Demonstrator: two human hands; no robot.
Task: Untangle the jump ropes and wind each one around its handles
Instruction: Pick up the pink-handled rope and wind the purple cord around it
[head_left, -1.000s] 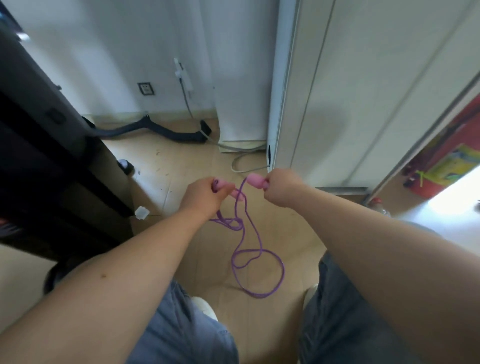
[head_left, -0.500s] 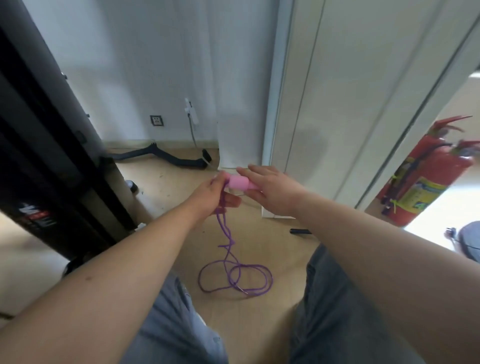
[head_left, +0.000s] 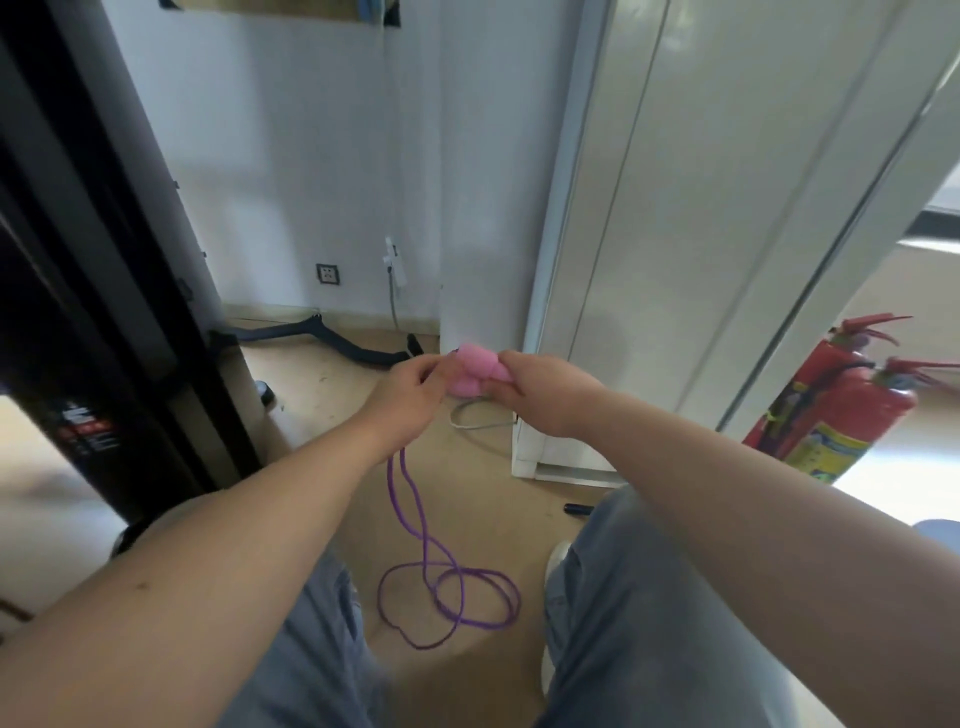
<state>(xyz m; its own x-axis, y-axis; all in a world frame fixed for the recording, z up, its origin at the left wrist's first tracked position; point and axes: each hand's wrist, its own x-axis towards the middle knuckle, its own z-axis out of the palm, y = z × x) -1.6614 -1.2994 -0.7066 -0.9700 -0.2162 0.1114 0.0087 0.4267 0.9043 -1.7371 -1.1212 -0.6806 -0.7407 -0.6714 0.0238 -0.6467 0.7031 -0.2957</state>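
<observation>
My left hand (head_left: 410, 387) pinches the near end of the pink handles (head_left: 474, 371), fingers pressed together on the foam. The purple rope (head_left: 415, 499) drops from under that hand as two thin strands and pools in loose loops on the floor (head_left: 322, 384) well below, between my legs. It looks light and limp, likely to kink or slide. The handles look soft and grippy, so I judge they are the place to hold while winding. My right hand (head_left: 540, 389) closes on the far end of the handles, just beside the left.
</observation>
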